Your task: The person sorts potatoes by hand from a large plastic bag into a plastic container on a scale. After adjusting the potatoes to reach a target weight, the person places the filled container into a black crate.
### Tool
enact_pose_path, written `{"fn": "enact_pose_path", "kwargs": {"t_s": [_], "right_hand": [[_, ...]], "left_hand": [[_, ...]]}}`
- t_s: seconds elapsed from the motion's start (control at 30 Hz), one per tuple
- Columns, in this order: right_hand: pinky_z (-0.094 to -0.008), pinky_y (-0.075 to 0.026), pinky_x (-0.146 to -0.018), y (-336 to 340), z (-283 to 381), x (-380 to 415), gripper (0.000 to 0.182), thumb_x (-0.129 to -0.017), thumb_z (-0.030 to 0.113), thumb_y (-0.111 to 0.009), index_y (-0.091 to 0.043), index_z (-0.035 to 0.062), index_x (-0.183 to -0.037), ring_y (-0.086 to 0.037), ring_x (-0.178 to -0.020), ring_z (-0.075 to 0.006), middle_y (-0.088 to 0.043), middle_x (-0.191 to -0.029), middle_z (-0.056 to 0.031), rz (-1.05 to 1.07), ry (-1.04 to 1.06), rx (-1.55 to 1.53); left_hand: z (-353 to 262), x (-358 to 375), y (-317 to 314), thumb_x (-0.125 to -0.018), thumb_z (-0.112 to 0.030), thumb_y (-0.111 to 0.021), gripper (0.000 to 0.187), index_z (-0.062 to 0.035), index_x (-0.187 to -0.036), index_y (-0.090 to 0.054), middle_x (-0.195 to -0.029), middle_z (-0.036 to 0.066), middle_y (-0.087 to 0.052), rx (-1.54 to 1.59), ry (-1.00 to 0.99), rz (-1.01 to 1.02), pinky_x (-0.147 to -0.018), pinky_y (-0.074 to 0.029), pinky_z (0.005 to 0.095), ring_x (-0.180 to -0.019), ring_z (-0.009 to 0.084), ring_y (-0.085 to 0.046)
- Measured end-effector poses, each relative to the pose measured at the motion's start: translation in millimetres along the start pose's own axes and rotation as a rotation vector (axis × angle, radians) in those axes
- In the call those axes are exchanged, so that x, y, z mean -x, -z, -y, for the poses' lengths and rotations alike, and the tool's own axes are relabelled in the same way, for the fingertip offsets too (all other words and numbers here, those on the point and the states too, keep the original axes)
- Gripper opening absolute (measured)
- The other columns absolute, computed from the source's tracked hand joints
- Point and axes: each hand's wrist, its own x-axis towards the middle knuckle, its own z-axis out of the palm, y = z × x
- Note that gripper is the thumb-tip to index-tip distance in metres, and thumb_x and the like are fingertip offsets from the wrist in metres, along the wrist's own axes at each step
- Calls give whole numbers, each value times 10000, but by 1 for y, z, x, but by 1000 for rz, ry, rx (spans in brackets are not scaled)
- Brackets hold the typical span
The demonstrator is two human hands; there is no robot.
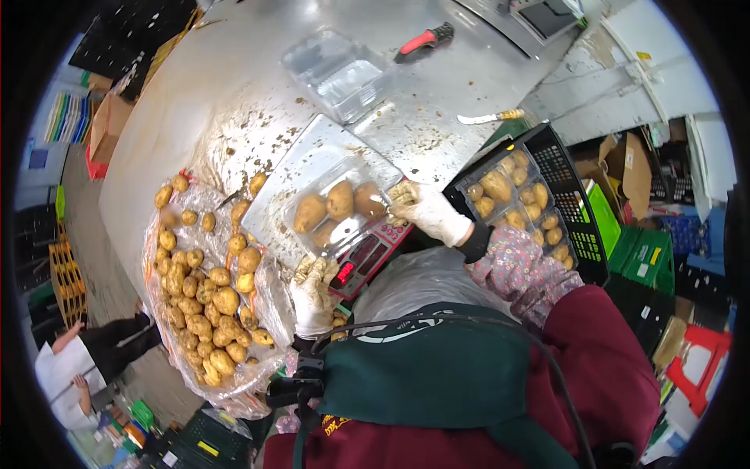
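A clear plastic punnet (361,232) with several potatoes (341,200) in it sits on the metal plate of a red weighing scale (366,262). My right hand (431,213), in a soiled white glove, has its fingers closed at the punnet's right edge. At the near left corner, my left hand (314,295), gloved the same way, has its fingertips bent against the rim. Red digits glow on the scale's display between the hands. Left of the scale lies an open plastic bag (269,344) full of loose, earthy potatoes (211,309).
A black crate (580,207) with filled punnets (512,187) stands on the right. Farther back on the metal table (234,47) are empty clear punnets (332,70), a red-handled brush (422,42) and a knife (488,118). Another person (74,367) is at the far left.
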Motion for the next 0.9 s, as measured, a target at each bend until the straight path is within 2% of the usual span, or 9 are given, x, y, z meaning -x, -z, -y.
{"fn": "enact_pose_path", "kwargs": {"t_s": [0.1, 0.27, 0.4, 0.43, 0.67, 0.77, 0.83, 0.87, 0.9], "right_hand": [[-296, -556, -685, 1, -1, -2, 254, -863, 34, -668, -560, -9, -1089, -655, -744, -169, -646, -843, -84, 47, 29, 26], [-305, -561, -655, 1, -30, -9, 225, -858, 50, -677, -564, -8, -1044, -693, -774, -189, -677, -849, -115, 104, 128, -113], [-292, -537, -751, 27, -21, -3, 74, -842, 55, -684, -690, -6, -801, -663, -827, -133, -716, -855, -72, 300, 106, 143], [-288, -531, -794, 36, -6, 7, 159, -878, 116, -693, -712, -22, -953, -653, -861, -121, -716, -910, -81, 94, 187, 130], [-277, -479, -876, 108, 38, 53, 433, -901, 247, -703, -587, -4, -1234, -584, -995, -111, -639, -1104, -45, 357, 232, 35], [-269, -496, -873, 158, 25, 118, 423, -893, 135, -672, -553, -23, -1266, -601, -990, -136, -640, -1080, -73, 75, 169, -267], [-297, -523, -848, 203, -12, 171, 224, -952, 140, -592, -631, 9, -1130, -649, -951, -148, -656, -1109, -73, -313, 386, 152], [-278, -511, -855, 199, 1, 202, 211, -938, 129, -613, -647, 16, -1113, -647, -918, -116, -677, -1062, -51, -482, 163, -418], [-268, -513, -840, 219, -20, 227, 227, -919, 123, -640, -642, 30, -1126, -644, -936, -111, -687, -1035, -40, -624, 222, -383]], "left_hand": [[3, -1, 11, -964, -46, -471, 242, 100, -1139, -552, -1142, 171, -561, -194, -206, 197, -950, -530, 397, -1058, 311, -637], [-29, -20, -1, -907, -160, -608, 304, -1, -1161, -562, -1155, 109, -576, -18, -123, -19, -1020, -470, 450, -1121, 261, -578], [-72, -46, -3, -856, -180, -638, 437, -14, -1251, -549, -1285, 132, -564, 131, -171, 158, -1035, -455, 440, -1173, 253, -551], [-75, -55, 0, -874, -196, -621, 452, -14, -1278, -534, -1300, 116, -549, 64, -159, 176, -1034, -444, 423, -1185, 239, -538], [-78, -104, -138, -926, -253, -612, 578, -38, -1432, -431, -1383, 55, -525, -102, 228, 547, -1019, -451, 350, -1238, 161, -514], [-75, -105, -237, -964, -258, -603, 537, -43, -1423, -426, -1314, 128, -576, -256, -12, 838, -1017, -437, 349, -1214, 182, -534], [-76, -138, -259, -972, -301, -582, 527, -43, -1414, -455, -1279, 189, -596, -928, -358, 581, -995, -449, 375, -1180, 233, -571], [-64, -187, -240, -968, -314, -580, 521, -39, -1398, -477, -1228, 200, -625, -1197, -795, 443, -932, -480, 390, -1101, 272, -615], [-47, -243, -217, -964, -327, -578, 516, -34, -1381, -498, -1176, 211, -653, -1432, -1245, 272, -869, -510, 405, -1023, 310, -659]]}}
